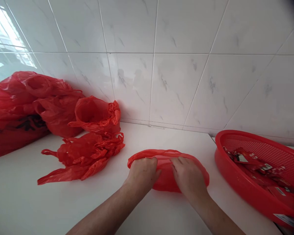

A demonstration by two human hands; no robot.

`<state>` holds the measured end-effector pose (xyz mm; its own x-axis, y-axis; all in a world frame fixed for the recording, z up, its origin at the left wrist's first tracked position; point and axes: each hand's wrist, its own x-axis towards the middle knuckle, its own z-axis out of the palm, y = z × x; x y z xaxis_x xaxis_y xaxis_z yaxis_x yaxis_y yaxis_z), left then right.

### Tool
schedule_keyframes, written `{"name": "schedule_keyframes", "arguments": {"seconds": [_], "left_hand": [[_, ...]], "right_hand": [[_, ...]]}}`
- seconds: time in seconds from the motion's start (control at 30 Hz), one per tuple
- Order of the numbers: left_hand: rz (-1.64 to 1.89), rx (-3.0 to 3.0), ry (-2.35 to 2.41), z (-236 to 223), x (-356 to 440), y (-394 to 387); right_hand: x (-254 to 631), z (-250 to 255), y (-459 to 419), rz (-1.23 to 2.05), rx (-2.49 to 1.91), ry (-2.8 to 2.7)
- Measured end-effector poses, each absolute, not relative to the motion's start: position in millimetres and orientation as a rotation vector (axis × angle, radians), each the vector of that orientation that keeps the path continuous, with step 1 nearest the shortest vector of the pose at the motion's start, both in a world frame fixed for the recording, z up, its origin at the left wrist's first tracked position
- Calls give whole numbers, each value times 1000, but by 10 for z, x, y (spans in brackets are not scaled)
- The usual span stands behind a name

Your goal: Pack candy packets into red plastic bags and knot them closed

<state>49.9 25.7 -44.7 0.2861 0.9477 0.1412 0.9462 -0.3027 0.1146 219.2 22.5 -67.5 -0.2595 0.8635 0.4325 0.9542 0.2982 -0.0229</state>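
Observation:
A red plastic bag [167, 178] lies on the white tabletop in front of me, its mouth spread wide with a rolled-looking rim. At the left part of the mouth, my left hand [143, 171] has its fingers curled closed on the thin plastic, thumb pointing right. My right hand [189, 176] is bent over the right part of the near rim and closed on the plastic. Its fingertips reach into the mouth and are partly hidden. Whatever the bag may hold inside cannot be seen.
Crumpled red plastic bags [85, 155] lie to the left. Behind them stands a bag with a rolled-open mouth [98, 114]. Full red bags [36, 98] are piled at the far left. A red perforated basket [221, 160] with small red packets [257, 163] stands right. A tiled wall [178, 81] closes the back.

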Motion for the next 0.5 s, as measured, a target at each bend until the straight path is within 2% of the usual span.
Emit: {"name": "schedule_keyframes", "arguments": {"seconds": [0.17,0.33,0.5], "left_hand": [[455,2731,1660,-485,488,283],[543,2866,1551,-616,424,379],[580,2845,1605,-689,373,430]], "right_hand": [[2253,-880,292,-42,-1561,-2339],[2314,-845,295,290,-1405,-2444],[2283,-712,251,380,-1490,-2421]]}}
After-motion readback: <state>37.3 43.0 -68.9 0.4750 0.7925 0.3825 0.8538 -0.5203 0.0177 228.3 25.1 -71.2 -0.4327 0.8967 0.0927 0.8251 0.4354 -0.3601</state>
